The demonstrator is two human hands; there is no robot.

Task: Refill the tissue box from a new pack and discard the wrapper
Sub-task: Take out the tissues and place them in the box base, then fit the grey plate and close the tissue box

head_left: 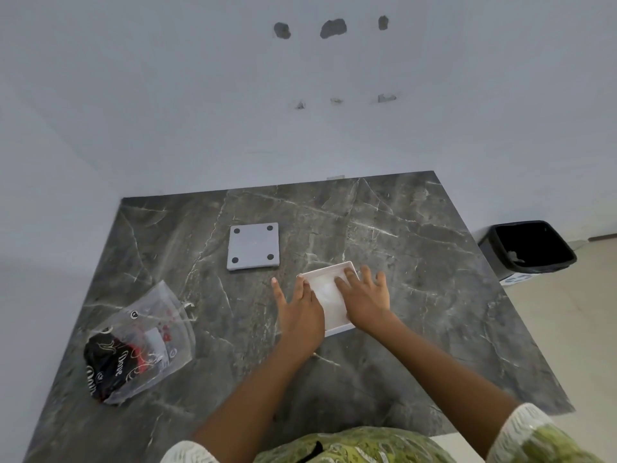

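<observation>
Nearest to me, two bare forearms reach forward over a dark marbled bench (384,222). The left hand (300,309) lies flat against the left edge of a white tissue box (329,295), fingers together and straight, steadying it, I judge. The right hand (364,295) rests on top, fingers spread apart and pressing down into the open box, most likely to seat the fresh tissues (the stack itself is hard to tell from the white interior). Neither hand is gripping anything.

The box sits just right of the bench's centre, a shallow white square tray, upside down as I read it, with its opening facing up.

To the left, near the bench edge, lies the emptied wrapper (140,342), clear crinkled plastic with black and red print, still to be thrown away.

Farther back sits the grey base panel (253,246), square with four dark feet, off the box. Beyond the bench, on the floor at right, stands a black bin (500,259).
</observation>
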